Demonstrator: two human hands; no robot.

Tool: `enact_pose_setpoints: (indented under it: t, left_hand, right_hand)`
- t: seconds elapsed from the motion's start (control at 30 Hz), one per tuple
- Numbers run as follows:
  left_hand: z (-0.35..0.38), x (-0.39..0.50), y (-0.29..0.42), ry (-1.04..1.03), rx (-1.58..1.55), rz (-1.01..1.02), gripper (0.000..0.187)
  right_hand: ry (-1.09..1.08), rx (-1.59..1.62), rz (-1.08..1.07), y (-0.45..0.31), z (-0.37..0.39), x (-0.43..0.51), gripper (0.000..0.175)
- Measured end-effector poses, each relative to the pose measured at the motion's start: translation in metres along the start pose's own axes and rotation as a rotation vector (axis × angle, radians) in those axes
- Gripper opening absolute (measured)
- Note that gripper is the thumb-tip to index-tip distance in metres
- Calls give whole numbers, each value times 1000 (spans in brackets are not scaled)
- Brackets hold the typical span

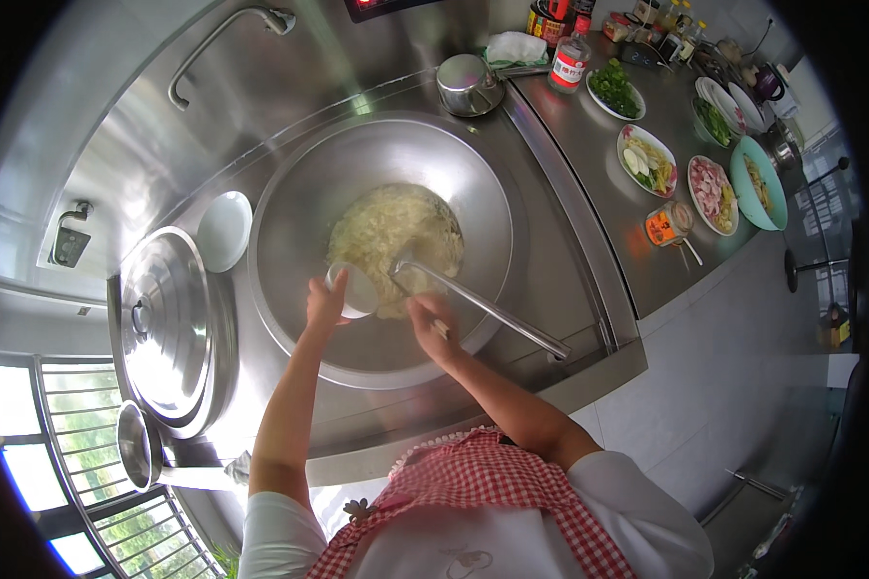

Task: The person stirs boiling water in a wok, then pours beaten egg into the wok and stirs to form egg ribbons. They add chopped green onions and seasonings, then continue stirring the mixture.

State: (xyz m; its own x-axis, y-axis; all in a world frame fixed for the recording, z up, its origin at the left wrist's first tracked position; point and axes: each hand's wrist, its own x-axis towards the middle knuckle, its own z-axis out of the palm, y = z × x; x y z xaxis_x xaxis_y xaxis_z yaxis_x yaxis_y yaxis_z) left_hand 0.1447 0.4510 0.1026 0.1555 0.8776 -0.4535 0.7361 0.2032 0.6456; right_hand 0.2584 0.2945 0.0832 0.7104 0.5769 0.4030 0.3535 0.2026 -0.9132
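Note:
My left hand [326, 300] grips a small white bowl [355, 291] by its side, tilted over the front of a large steel wok [290, 217]. Pale yellow food in liquid [387, 224] fills the wok's bottom; I cannot tell exactly what it is. Just right of the bowl, my right hand [434, 326] is closed around a thin utensil [442, 330], probably chopsticks, pointing down at the food. Motion blurs this hand. A long-handled steel ladle [492, 307] rests with its head in the food and its handle across the wok's right rim.
Left of the wok are a white plate [224, 231] and a big pot lid [166, 326]. A steel saucepan [469, 85] stands behind it. The right counter holds a clear bottle [569, 65], a plate of greens [614, 90], a plate of sliced meat [710, 189] and a jar [668, 224].

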Motion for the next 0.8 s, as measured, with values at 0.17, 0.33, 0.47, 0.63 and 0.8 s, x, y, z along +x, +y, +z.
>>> enact_pose_setpoints:
  t: [0.17, 0.33, 0.47, 0.63, 0.8]
  left_hand:
    - [-2, 0, -3, 18, 55, -12, 72]
    - [3, -3, -6, 279, 704, 216, 73]
    - [-10, -17, 9, -30, -166, -6, 61]
    - [6, -45, 52, -431, -532, 162, 51]
    - [100, -64, 105, -575, -336, 305, 41]
  right_hand:
    - [-109, 26, -36, 0, -1, -5, 4]
    - [-28, -22, -66, -4, -4, -6, 5]
    - [-54, 41, -13, -19, -30, 6, 7]
    - [240, 563, 372, -55, -109, 39, 11]
    - [561, 869, 421, -67, -228, 59, 15]
